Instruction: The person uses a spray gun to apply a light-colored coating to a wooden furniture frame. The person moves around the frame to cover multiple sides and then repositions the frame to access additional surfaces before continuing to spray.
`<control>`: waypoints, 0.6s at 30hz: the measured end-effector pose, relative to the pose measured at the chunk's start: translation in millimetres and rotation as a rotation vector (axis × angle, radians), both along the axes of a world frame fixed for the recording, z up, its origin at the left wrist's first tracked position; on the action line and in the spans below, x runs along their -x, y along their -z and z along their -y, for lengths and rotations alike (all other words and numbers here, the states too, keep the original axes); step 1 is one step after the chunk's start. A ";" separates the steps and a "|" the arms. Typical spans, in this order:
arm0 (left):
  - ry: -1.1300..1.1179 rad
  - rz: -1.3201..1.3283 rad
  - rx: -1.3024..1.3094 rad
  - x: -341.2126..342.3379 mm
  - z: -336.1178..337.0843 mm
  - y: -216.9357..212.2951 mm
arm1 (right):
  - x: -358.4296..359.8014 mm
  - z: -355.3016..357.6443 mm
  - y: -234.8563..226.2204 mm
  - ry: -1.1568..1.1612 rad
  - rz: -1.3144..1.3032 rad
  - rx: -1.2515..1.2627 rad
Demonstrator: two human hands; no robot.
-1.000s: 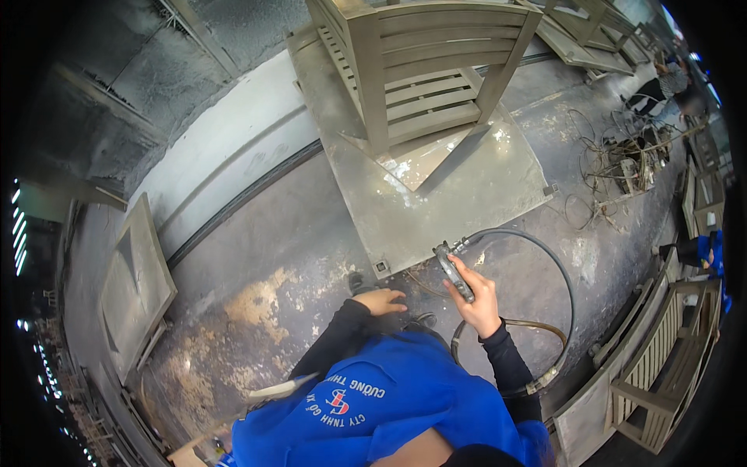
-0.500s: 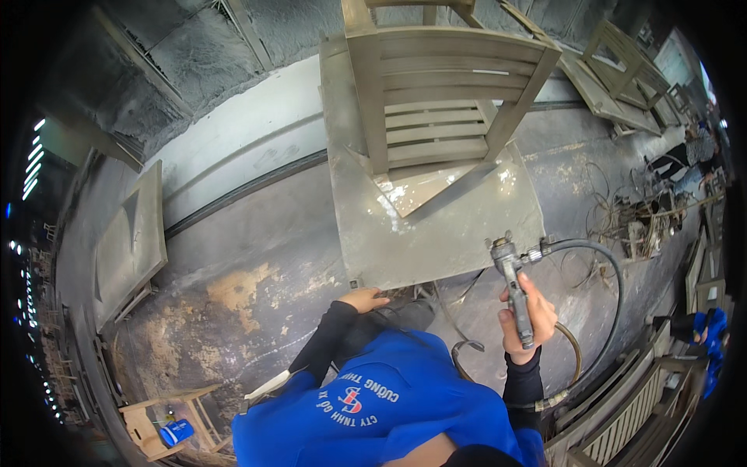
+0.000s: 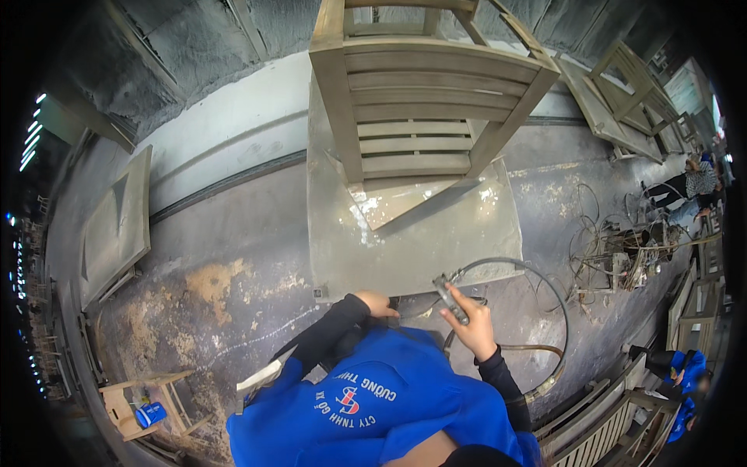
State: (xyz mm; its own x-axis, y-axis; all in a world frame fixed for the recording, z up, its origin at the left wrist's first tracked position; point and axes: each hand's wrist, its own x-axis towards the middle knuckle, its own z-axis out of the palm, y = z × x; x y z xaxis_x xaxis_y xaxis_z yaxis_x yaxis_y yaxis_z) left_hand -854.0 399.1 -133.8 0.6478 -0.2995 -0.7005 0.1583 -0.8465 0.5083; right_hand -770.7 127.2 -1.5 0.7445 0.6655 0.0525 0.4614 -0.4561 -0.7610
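Observation:
My right hand (image 3: 473, 325) is closed around the handle of a metal spray gun (image 3: 451, 302), held low by the near edge of a flat board (image 3: 420, 265). A dark hose (image 3: 562, 311) loops from the gun out to the right. My left hand (image 3: 375, 303) rests by the same near edge, its fingers bent down and mostly hidden; whether it grips anything cannot be seen. On the board stands a grey-brown slatted wooden chair (image 3: 436, 86), its slatted back toward me. A lighter, paint-spattered sheet (image 3: 393, 204) lies under it.
Another board (image 3: 117, 222) leans at the left. A small wooden stool (image 3: 120, 412) with a blue container (image 3: 150, 414) is at lower left. Tangled hoses and equipment (image 3: 622, 257) lie to the right. Slatted furniture (image 3: 622, 436) and other people (image 3: 689, 370) are at the right.
My right hand has drawn the spray gun left and inward, away from the right side of the board. My left hand has shifted slightly right along the edge. The view has turned a little.

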 end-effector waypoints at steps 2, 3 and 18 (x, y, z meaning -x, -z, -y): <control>0.028 0.013 -0.014 -4.1 22.8 5.9 | -11.1 8.3 5.4 0.010 0.042 -0.011; 0.048 0.006 -0.011 -6.5 33.3 9.8 | -17.4 13.5 9.3 0.016 0.026 -0.053; -0.101 -0.264 0.134 59.7 177.9 181.9 | -93.3 185.5 57.1 0.229 -0.092 -0.102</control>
